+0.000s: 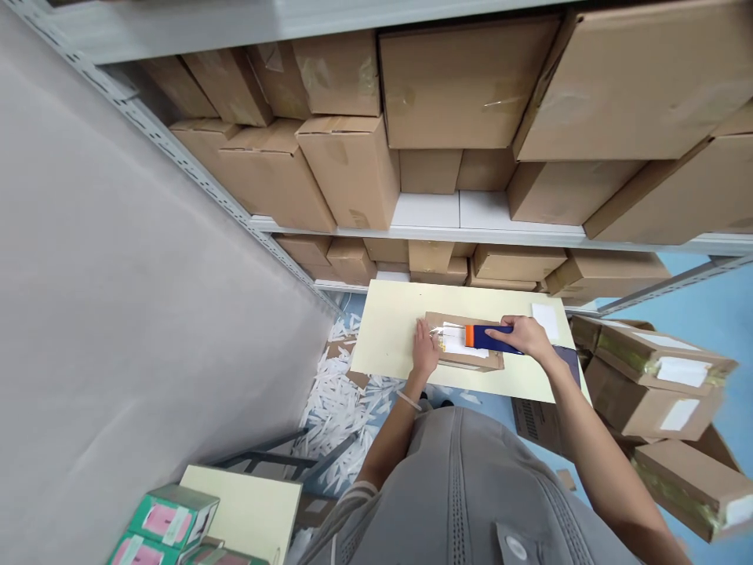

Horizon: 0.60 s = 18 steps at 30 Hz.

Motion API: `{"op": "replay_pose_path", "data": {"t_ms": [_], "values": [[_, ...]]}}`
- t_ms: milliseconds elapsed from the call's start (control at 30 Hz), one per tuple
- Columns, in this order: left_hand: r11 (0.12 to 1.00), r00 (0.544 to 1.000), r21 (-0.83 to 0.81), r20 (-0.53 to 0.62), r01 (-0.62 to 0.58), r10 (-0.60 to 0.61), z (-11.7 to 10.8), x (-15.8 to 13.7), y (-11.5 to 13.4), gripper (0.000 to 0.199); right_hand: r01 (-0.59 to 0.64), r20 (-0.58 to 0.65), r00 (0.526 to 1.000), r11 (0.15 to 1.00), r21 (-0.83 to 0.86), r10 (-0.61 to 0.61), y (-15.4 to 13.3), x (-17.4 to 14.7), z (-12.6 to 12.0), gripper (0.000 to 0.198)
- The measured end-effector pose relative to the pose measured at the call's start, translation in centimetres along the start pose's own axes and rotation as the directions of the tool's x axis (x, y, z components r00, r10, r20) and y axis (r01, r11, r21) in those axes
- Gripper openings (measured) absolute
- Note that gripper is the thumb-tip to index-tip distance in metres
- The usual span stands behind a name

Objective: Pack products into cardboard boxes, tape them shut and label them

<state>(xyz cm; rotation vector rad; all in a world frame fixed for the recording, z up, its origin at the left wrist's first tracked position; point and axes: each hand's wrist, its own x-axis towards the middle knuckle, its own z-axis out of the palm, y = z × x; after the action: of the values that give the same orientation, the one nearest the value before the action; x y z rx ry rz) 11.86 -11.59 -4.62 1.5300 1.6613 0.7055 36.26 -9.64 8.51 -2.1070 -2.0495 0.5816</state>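
A small brown cardboard box (494,362) lies on a cream tabletop (391,329), with a white label (454,340) and shiny clear tape on its upper face. My left hand (424,349) is open and rests with its fingers flat on the box's left end. My right hand (525,336) is closed round a blue-and-orange hand tool (495,338), whose exact kind I cannot make out. The tool's orange end points left over the label. Whether it touches the label is unclear.
Metal shelves (435,233) packed with cardboard boxes (353,169) stand behind the table. Labelled boxes (652,392) are stacked at the right. Paper strips (335,400) litter the floor at the left, near a low table (259,502) with green boxes (168,514).
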Motion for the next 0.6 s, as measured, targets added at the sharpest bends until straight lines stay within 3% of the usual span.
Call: {"op": "replay_pose_path", "data": {"t_ms": [33,100,167,233,367,600], "values": [[0.985,0.995,0.138,0.008,-0.100,0.100,0.1,-0.3,0.2,0.065,-0.005,0.001,1.000,1.000,-0.008,0.005,-0.1,-0.1,0.0,0.052],[0.872,0.951,0.378,0.103,-0.309,0.293,0.4,-0.9,0.4,0.066,-0.011,-0.012,1.000,1.000,-0.020,0.011,-0.1,-0.2,0.2,0.051],[0.766,0.904,0.479,0.207,-0.428,0.375,0.7,-1.3,0.6,0.068,-0.007,-0.037,0.999,1.000,-0.028,0.006,-0.1,-0.2,0.4,0.050],[0.720,0.890,0.524,0.252,-0.455,0.380,1.1,-1.4,0.5,0.070,-0.003,-0.053,0.999,0.999,-0.037,0.001,-0.1,-0.2,0.7,0.049],[0.710,0.890,0.537,0.280,-0.455,0.359,1.4,-1.2,0.2,0.073,-0.008,-0.048,0.999,1.000,-0.013,0.007,0.5,-0.2,1.3,0.050],[0.696,0.900,0.571,0.282,-0.436,0.332,1.5,-1.1,0.2,0.071,0.079,0.001,0.997,0.962,0.261,-0.082,2.8,0.2,1.0,0.064]]}}
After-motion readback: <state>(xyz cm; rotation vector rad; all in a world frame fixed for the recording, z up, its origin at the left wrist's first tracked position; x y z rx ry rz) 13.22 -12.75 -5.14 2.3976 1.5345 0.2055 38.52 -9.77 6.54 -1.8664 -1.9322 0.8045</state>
